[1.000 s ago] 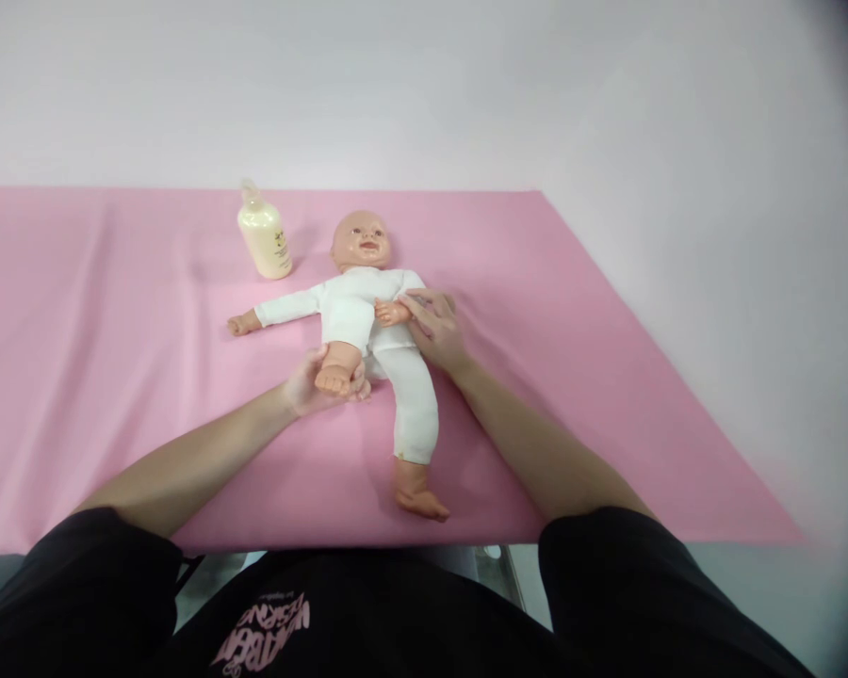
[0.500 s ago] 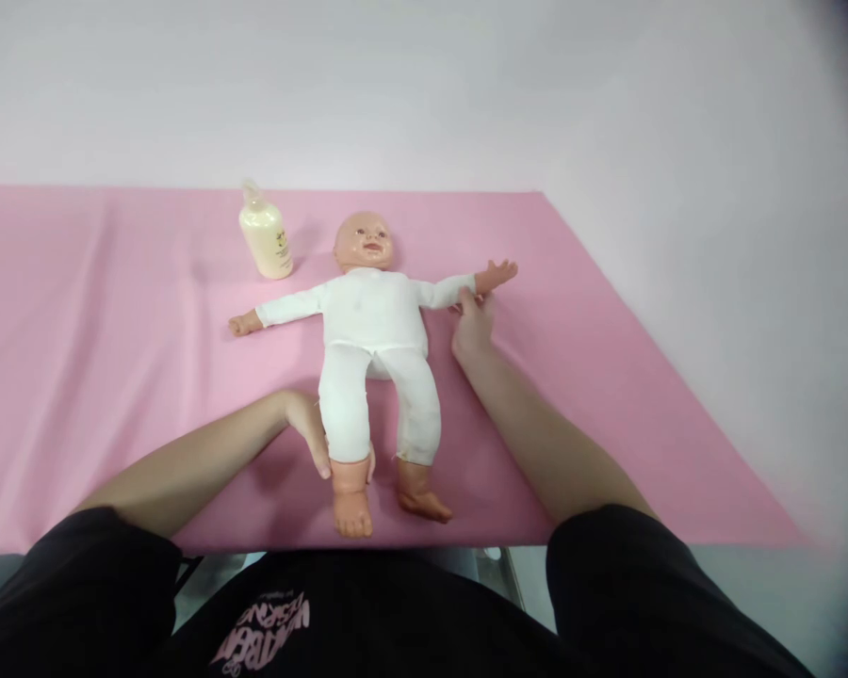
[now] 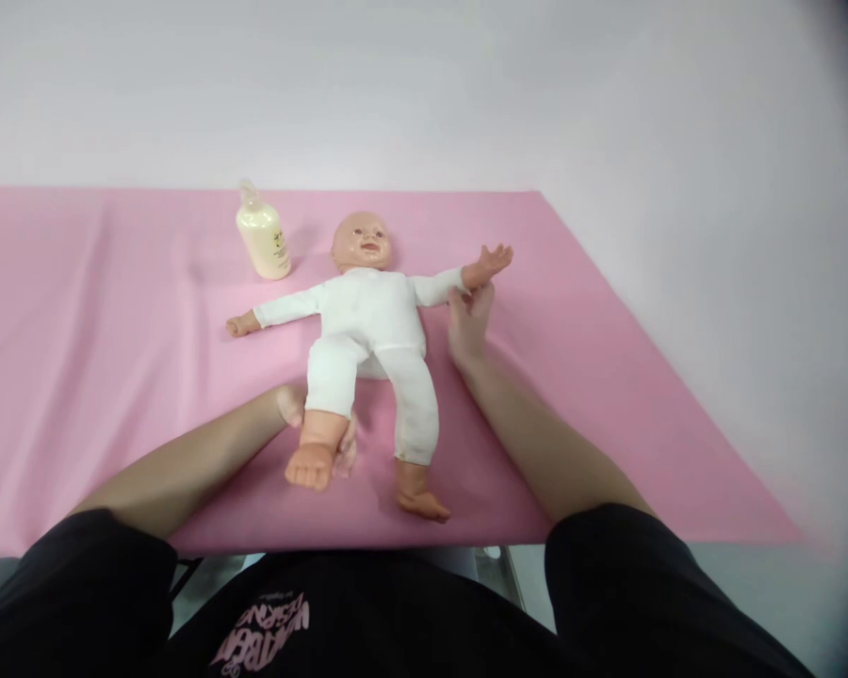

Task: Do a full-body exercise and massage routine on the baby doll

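A baby doll (image 3: 371, 315) in a white suit lies on its back on the pink sheet (image 3: 113, 377), head toward the wall. My left hand (image 3: 303, 424) grips the doll's bare lower leg and ankle on the left side of the picture, lifting the foot with the knee bent. My right hand (image 3: 468, 320) holds the doll's outstretched arm near the wrist, raised slightly off the sheet. The doll's other arm lies flat, pointing left, and its other leg lies straight toward me.
A cream lotion bottle (image 3: 261, 237) stands on the sheet left of the doll's head. The sheet's near edge runs just past the doll's feet, its right edge slants away at right. A white wall rises behind.
The doll's leg and arm were folded onto its body, then stretched out straight. Now my left hand bends the leg up again while my right hand lifts the arm a little.
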A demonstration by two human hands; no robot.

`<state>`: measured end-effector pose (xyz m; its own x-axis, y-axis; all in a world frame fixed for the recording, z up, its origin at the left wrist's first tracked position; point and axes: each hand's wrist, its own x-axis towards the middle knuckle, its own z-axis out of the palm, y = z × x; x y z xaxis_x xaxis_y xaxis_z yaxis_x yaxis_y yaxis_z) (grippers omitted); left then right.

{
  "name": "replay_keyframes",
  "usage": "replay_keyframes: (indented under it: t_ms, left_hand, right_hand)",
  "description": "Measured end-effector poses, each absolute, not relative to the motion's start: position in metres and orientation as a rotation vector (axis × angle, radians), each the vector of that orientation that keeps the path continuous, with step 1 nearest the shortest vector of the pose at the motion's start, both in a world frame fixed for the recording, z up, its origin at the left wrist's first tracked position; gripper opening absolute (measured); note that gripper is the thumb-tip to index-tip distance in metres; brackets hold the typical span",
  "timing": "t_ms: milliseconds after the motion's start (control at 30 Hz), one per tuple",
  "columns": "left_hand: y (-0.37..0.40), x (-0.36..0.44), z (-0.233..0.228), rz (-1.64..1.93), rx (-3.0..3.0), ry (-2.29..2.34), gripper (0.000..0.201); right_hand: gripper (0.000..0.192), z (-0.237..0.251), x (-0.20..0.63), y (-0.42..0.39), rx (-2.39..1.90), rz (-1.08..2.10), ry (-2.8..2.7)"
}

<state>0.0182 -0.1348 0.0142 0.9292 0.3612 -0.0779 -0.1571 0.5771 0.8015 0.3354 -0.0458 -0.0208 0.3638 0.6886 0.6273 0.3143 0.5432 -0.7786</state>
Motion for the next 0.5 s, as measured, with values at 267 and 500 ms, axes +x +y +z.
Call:
replay_keyframes:
  t_ms: [267, 500]
  left_hand:
    - [-0.155, 0.036, 0.057, 0.605, 0.83, 0.358, 0.055]
    - [-0.155, 0.037, 0.053, 0.616, 0.835, 0.378, 0.053]
  right_hand:
    - [0.035, 0.014, 0.305, -0.084, -0.941, -0.003, -1.867]
    - [0.037, 0.02, 0.303, -0.087, -0.954, -0.061, -2.037]
